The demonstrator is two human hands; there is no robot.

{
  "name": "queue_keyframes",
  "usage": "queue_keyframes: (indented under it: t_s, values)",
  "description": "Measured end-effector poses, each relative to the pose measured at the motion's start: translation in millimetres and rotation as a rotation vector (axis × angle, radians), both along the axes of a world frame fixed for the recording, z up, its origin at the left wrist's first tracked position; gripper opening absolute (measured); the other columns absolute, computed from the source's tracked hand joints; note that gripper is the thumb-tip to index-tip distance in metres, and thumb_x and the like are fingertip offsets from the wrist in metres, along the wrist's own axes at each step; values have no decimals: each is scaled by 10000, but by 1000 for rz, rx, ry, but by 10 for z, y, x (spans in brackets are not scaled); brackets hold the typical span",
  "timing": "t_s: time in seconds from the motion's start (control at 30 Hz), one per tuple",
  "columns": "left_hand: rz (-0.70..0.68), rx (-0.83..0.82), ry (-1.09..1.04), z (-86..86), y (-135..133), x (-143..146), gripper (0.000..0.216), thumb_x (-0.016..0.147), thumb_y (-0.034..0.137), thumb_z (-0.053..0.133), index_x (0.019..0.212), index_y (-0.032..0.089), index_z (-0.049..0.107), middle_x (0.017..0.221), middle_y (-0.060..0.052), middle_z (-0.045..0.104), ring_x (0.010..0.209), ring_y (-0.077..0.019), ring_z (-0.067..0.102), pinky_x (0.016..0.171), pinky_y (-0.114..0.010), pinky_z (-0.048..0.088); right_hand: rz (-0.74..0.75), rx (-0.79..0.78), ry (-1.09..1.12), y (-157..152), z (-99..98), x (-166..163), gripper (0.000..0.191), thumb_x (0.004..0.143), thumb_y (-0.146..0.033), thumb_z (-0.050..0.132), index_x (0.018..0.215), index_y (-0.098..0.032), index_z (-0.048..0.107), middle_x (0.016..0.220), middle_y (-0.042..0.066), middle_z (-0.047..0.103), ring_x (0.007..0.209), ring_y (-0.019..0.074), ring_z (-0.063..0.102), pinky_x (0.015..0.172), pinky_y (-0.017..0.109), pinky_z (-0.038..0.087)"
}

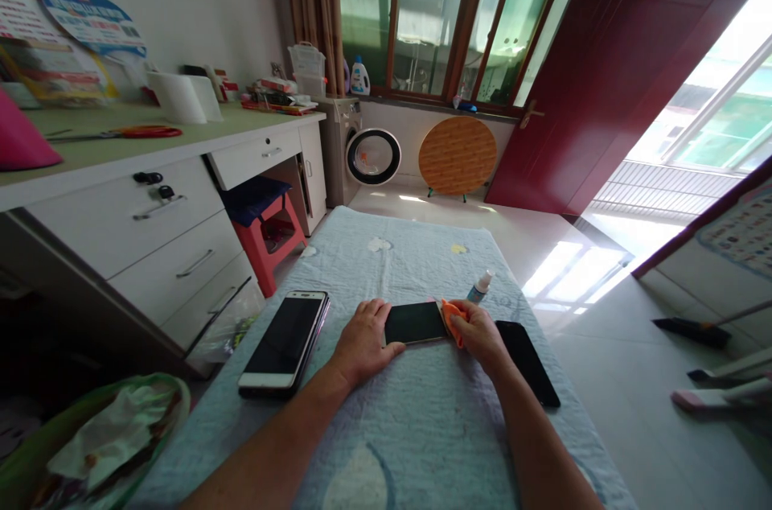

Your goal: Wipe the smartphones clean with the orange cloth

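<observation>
A dark-screened phone (pixel 415 322) lies flat in the middle of a light blue cloth-covered table (pixel 386 413). My left hand (pixel 363 341) rests on the phone's left end, fingers curled round its edge and thumb along the near side. My right hand (pixel 479 331) pinches a small orange cloth (pixel 452 314) against the phone's right end. A small spray bottle (pixel 481 285) with a white cap stands just behind my right hand.
A stack of white-framed phones (pixel 285 341) lies to the left, a black phone (pixel 528 359) to the right under my forearm. A white desk with drawers (pixel 150 212), a red stool (pixel 268 228) and a green bag of rubbish (pixel 90 438) stand at left.
</observation>
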State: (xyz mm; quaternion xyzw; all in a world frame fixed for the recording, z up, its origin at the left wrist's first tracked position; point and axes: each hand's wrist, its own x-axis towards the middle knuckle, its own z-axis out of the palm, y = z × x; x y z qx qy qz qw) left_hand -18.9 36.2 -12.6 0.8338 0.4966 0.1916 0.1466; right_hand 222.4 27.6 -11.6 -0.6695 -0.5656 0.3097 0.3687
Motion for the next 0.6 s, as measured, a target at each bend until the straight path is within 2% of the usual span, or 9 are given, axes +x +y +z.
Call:
queue_keyframes:
  t_s: [0.17,0.33,0.6]
  values:
    - [46,20,36,-20,-25,31,604,760,450,699,1242,126,533,1245,-137,544,1180,-305,467,1055,-383,350,16,-65,48,-104,27,22,293,732,-314,514,893,-159,703,628,-2,628,523,117,542,493,196,402]
    - [71,42,46,-26,-39,52,569,765,462,690,1222,159,540,1227,-123,549,1165,-308,472,1032,-385,360,-13,-82,69,-198,-4,40,282,736,-322,522,883,-160,700,565,-25,574,462,109,504,441,195,382]
    - [121,54,70,-36,-58,91,547,777,486,679,1193,158,543,1154,-112,556,1110,-300,487,995,-385,368,-49,-26,-9,-253,-22,10,286,760,-309,509,900,-156,707,569,-14,594,496,117,540,477,196,405]
